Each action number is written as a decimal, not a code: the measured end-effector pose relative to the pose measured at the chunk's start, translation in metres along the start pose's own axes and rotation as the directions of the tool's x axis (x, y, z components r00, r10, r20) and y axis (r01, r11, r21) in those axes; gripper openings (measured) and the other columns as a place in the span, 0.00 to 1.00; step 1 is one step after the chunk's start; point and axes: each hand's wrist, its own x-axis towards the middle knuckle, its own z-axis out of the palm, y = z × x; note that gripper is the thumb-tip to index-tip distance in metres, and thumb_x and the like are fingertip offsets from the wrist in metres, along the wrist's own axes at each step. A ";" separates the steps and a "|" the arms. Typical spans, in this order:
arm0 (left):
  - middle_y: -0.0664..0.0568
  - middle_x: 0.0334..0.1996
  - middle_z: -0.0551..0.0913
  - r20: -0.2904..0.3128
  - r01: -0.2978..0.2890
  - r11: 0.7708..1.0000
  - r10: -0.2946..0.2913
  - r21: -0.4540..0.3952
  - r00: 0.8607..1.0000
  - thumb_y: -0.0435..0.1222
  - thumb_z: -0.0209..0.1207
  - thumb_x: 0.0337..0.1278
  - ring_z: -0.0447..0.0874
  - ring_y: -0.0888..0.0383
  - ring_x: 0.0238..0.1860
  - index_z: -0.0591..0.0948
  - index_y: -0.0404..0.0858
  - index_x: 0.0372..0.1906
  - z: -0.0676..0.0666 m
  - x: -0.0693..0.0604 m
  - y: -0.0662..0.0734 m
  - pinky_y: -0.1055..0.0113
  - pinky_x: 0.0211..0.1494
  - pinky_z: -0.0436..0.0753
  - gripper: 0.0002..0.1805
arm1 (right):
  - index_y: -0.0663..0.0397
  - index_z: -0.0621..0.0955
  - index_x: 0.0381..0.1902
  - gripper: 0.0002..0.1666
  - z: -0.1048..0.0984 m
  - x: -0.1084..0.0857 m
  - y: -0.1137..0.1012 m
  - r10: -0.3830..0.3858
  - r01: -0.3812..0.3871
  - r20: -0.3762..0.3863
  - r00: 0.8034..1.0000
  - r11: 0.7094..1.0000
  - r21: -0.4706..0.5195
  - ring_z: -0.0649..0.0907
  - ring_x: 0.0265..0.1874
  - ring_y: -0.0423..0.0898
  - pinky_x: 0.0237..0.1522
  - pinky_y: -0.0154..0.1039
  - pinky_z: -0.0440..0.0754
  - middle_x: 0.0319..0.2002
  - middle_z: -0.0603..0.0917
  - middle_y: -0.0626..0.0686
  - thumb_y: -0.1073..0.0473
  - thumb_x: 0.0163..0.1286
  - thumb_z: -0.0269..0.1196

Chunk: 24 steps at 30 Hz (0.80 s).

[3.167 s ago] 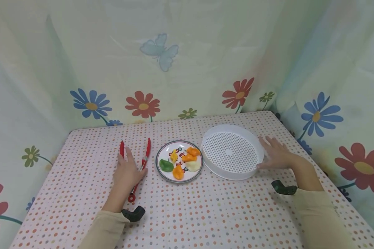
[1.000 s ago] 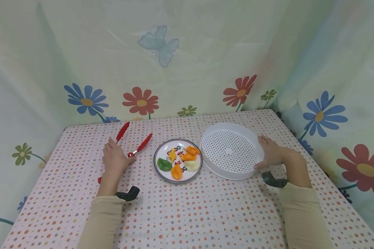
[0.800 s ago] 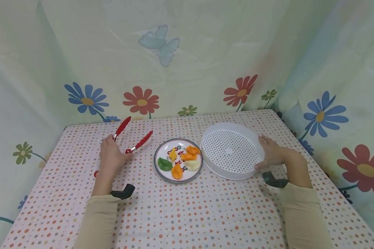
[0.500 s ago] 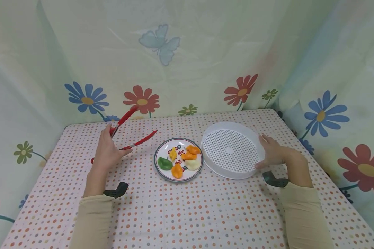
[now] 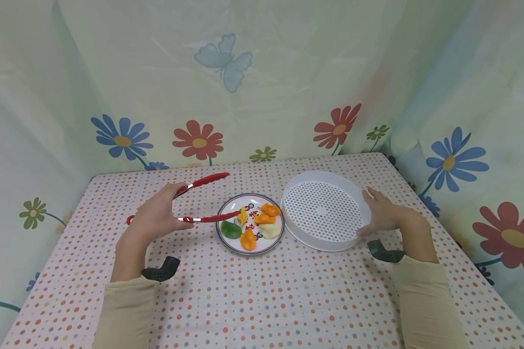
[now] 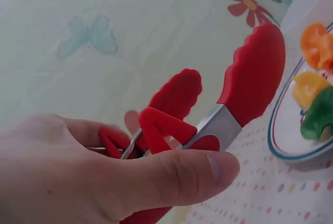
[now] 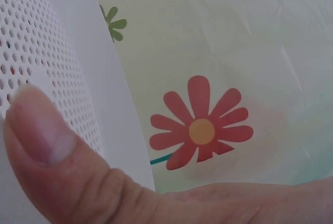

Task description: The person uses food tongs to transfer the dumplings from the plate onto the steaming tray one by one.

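My left hand [image 5: 155, 215] holds red-tipped metal tongs [image 5: 209, 179], thumb on one arm and fingers on the other. The tongs' arms stand spread, and the nearer tip [image 5: 222, 216] lies over the left rim of a white plate [image 5: 236, 247] in the head view. On the plate are several dumpling-shaped pieces: green [image 5: 231, 230], orange [image 5: 248, 240], yellow [image 5: 242, 216] and whitish [image 5: 269, 231]. My right hand [image 5: 384, 213] touches the right outer wall of a round white perforated sieve [image 5: 320, 211], fingers extended. In the right wrist view the thumb [image 7: 47, 130] shows before the sieve; the other fingers are mostly hidden.
A dotted cloth covers the table [image 5: 262, 300]. Flowered sheeting [image 5: 288, 87] hangs behind it and at both sides. The sieve stands right beside the plate. Dark wrist cameras [image 5: 161, 269] sit on both wrists.
My left hand has picked the tongs up from the table. It has then turned them, so their tips have swung rightward and down to the plate. My right hand has moved slightly against the sieve.
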 end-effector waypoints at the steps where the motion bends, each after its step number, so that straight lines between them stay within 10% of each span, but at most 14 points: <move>1: 0.42 0.66 0.68 0.008 -0.008 1.000 0.008 0.015 1.000 0.44 0.78 0.29 0.69 0.42 0.63 0.62 0.38 0.69 -0.001 -0.001 0.004 0.41 0.59 0.73 0.56 | 0.75 0.42 0.71 0.80 0.000 0.000 0.000 0.000 0.000 0.001 1.000 1.000 -0.001 0.43 0.67 0.76 0.64 0.71 0.49 0.70 0.38 0.76 0.38 0.39 0.76; 24: 0.48 0.59 0.79 0.038 -0.112 0.975 0.107 0.192 0.994 0.46 0.77 0.32 0.78 0.48 0.58 0.71 0.45 0.65 0.017 -0.002 0.041 0.49 0.54 0.79 0.46 | 0.75 0.41 0.71 0.80 -0.002 -0.003 -0.002 -0.009 0.009 0.030 1.000 1.000 0.022 0.44 0.67 0.77 0.62 0.73 0.50 0.70 0.37 0.76 0.36 0.40 0.75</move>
